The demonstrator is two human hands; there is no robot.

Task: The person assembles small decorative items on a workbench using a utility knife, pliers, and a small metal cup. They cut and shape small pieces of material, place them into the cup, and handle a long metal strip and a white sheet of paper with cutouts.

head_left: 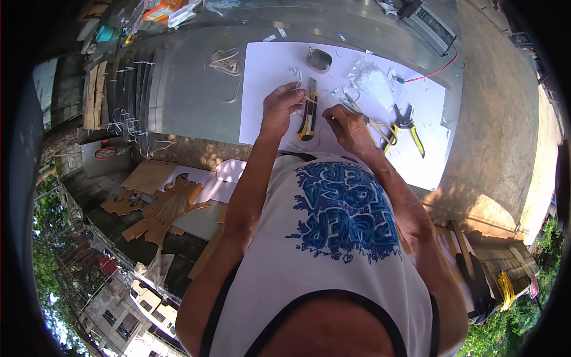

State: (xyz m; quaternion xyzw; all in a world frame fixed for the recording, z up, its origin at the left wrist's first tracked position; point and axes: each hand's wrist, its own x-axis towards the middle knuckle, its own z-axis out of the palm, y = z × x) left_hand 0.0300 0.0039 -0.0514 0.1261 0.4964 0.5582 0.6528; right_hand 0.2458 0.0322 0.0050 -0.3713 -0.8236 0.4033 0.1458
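Note:
My left hand (282, 108) is closed, its thumb and fingers pinching a thin pale wire (309, 99) over the white sheet (262, 65). To its right, my right hand (351, 126) is curled shut; whatever sits in its fingers is too small to make out. Between the hands lies a yellow and black utility knife (308, 116). Scissors (380, 126) rest partly under my right hand. Beside them are yellow-handled wire strippers (407, 128). A clear plastic bag of small white pieces (375, 83) and a small oval metal container (319, 59) stand beyond.
A coil of pale cord (226, 62) lies on the metal table (184, 77). Dark strips with wires (128, 89) line its left end. At the far right is a grey box-shaped device (427, 27) with a red cable (437, 75). Brown cut-out panels (172, 202) are below, left.

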